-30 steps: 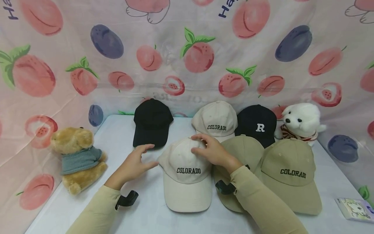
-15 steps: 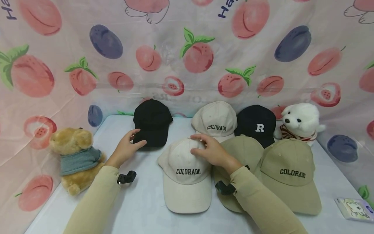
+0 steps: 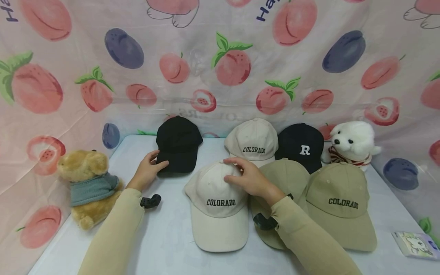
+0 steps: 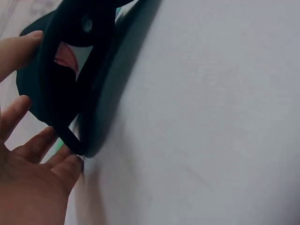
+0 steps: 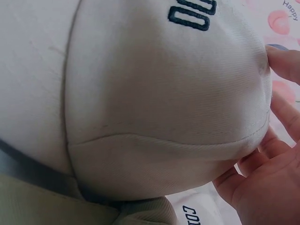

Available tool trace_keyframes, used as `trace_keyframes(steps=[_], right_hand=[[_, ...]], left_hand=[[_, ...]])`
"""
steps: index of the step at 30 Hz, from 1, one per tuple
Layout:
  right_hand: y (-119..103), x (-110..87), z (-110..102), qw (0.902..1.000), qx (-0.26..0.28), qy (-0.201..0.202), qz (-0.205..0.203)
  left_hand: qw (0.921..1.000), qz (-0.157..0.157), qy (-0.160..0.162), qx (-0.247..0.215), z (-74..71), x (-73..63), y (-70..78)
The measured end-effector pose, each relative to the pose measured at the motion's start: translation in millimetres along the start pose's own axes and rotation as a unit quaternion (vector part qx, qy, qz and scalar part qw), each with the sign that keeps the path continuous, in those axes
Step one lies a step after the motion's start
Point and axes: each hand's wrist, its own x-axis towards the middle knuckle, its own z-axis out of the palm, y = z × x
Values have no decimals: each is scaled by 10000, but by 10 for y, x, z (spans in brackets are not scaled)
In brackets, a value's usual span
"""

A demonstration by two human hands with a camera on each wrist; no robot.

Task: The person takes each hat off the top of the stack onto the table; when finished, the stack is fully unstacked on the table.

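Observation:
At the back left, a plain black baseball cap [image 3: 178, 141] rests on the white table, brim toward me. My left hand [image 3: 146, 172] holds its left side, thumb by the brim; the left wrist view shows fingertips against the cap [image 4: 65, 89] near its opening. In the middle lies an off-white baseball cap [image 3: 220, 214] lettered COLORADO. My right hand [image 3: 251, 177] grips the upper right of its crown; in the right wrist view, thumb and fingers curve around the crown [image 5: 187, 93].
Right of centre stand a beige COLORADO cap [image 3: 252, 137], a black R cap [image 3: 299, 141], an olive cap [image 3: 285, 172] partly under my right arm, and a khaki COLORADO cap [image 3: 338, 206]. A teddy bear [image 3: 91, 191], white plush dog [image 3: 354, 141] and small packet [image 3: 414, 244] sit toward the sides.
My left hand has moved up and left from beside the off-white cap to the black cap, and now touches it. My right hand stays on the off-white cap.

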Motion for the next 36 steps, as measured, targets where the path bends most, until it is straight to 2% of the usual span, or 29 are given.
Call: trace_keyframes(steps=[5, 13, 25, 36], right_hand=[[-8, -5, -2, 10000, 60, -40, -24], [-31, -14, 3, 9998, 114, -73, -151], [-47, -32, 16, 9994, 83, -87, -335], [-31, -46, 21, 9994, 141, -4, -308]], left_hand=[[9997, -133, 46, -204, -12, 77, -42], [9996, -201, 9, -209, -28, 162, -29], [9996, -109, -131, -216, 13, 163, 31], [9996, -83, -282, 5, 138, 178, 67]])
